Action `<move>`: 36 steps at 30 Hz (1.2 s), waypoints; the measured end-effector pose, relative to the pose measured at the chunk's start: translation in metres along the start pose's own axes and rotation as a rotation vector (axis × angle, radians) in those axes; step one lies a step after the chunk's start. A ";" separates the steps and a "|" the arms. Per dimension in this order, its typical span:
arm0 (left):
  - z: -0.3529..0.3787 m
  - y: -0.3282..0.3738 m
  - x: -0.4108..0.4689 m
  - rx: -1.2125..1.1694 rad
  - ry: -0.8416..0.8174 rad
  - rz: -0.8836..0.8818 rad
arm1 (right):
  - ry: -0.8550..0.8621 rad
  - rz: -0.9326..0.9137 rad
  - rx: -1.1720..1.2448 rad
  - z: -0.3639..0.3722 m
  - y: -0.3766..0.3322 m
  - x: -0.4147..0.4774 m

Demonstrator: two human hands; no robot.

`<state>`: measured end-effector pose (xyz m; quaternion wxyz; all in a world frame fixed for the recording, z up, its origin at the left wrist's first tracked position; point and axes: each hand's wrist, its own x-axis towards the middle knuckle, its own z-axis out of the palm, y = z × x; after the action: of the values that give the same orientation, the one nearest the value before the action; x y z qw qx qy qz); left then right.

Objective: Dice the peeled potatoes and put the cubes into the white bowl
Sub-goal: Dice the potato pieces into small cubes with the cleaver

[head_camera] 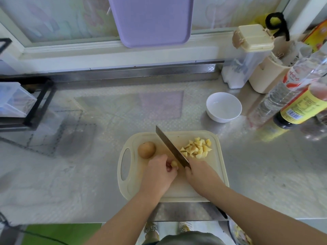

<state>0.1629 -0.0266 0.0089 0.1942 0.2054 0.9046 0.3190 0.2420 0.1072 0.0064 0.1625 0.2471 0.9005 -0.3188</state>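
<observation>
A cream cutting board (177,190) lies at the counter's front edge. On its left part sits a whole brownish potato (146,149). A heap of yellow potato cubes (196,148) lies on the right part. My left hand (160,172) pinches a small potato piece (174,163) against the board. My right hand (200,172) grips the handle of a dark cleaver (170,146), whose blade points away to the upper left, right beside the piece. The white bowl (223,107) stands beyond the board to the right, with no cubes visible inside.
Sauce and vinegar bottles (300,106) stand at the right, close to the bowl. A cream-lidded clear container (247,55) and a beige holder (265,76) sit behind. A black rack with a plastic box (21,103) stands at the left. A purple tray (150,20) leans on the window.
</observation>
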 end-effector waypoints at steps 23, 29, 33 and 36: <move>-0.028 0.071 0.052 0.521 -0.403 0.489 | 0.184 -0.220 -0.531 -0.059 0.024 -0.027; -0.038 0.076 0.060 0.384 -0.254 0.504 | 0.130 -0.166 -0.376 -0.059 0.025 -0.026; -0.063 0.064 0.051 -0.019 0.198 0.513 | 0.037 -0.055 -0.008 -0.050 0.025 -0.024; -0.066 0.039 0.036 -0.056 0.293 0.448 | 0.008 -0.027 0.188 -0.040 0.017 -0.023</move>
<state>0.1109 -0.0137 0.0741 -0.0087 0.3464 0.8460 0.4053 0.2647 0.1365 0.0381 0.1306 0.2503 0.8705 -0.4031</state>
